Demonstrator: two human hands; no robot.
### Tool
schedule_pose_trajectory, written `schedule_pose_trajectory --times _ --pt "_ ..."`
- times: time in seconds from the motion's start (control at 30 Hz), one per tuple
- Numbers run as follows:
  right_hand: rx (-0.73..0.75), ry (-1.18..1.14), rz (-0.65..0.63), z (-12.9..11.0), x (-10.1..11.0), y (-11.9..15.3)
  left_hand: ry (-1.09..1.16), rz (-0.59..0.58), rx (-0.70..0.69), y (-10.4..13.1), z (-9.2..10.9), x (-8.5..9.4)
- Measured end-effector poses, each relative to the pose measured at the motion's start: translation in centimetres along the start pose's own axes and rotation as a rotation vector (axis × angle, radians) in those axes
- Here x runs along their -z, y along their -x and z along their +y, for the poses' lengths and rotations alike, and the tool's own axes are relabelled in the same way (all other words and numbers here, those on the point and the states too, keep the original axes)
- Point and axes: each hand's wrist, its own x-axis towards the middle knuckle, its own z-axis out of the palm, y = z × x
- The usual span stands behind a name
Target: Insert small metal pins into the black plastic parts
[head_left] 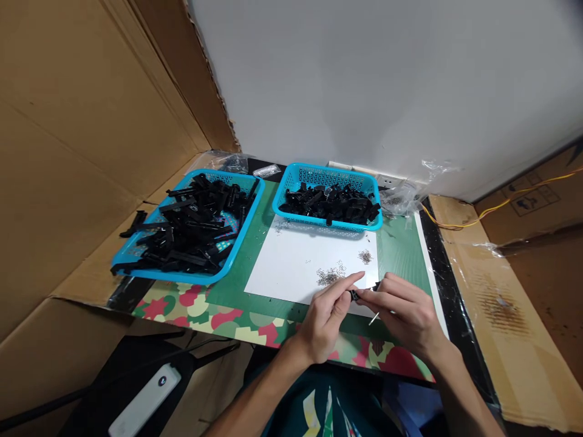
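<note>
Close together over the front edge of the white sheet (pixel 314 258), both my hands meet at a small black plastic part (pixel 354 295). My left hand (pixel 324 318) pinches it between thumb and fingers, the index finger stretched out past it. My right hand (pixel 405 309) is closed at the part's other side. A thin pale stick-like piece (pixel 374 318) pokes out below the right fingers; its kind is unclear. Just beyond the hands lies a pile of tiny wire pieces, perhaps springs (pixel 330 276), with a smaller brownish pile (pixel 365 257) to its right.
A blue basket (pixel 246 237) of long black plastic parts stands at left. Another blue basket (pixel 328 226) with smaller black parts sits at the back. Clear plastic bags (pixel 401 200) and a yellow cable (pixel 483 213) lie at right. Cardboard (pixel 82 121) walls the left side.
</note>
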Motion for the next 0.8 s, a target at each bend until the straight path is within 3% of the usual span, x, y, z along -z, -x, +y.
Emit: schedule_pose_trajectory --times 0.3,0.43,0.57,0.7,0.8 --pt "-0.075 0.048 0.058 1.4 0.8 2.3 -0.497 0.089 -0.249 -1.3 -0.6 -1.0" --pt "-0.199 0.015 -0.017 2.1 0.7 2.8 -0.628 0.106 -0.264 -1.5 -1.0 -1.3" --pt "-0.308 0.014 -0.031 2.6 0.7 2.8 -0.745 0.045 -0.246 -1.5 -1.1 -1.5" --pt "-0.339 -0.011 0.069 2.7 0.0 2.4 -0.848 -0.007 -0.266 -1.7 -1.0 -1.6" --pt "-0.472 -0.126 0.181 2.4 -0.8 2.1 -0.890 -0.016 -0.282 -1.7 -1.0 -1.7"
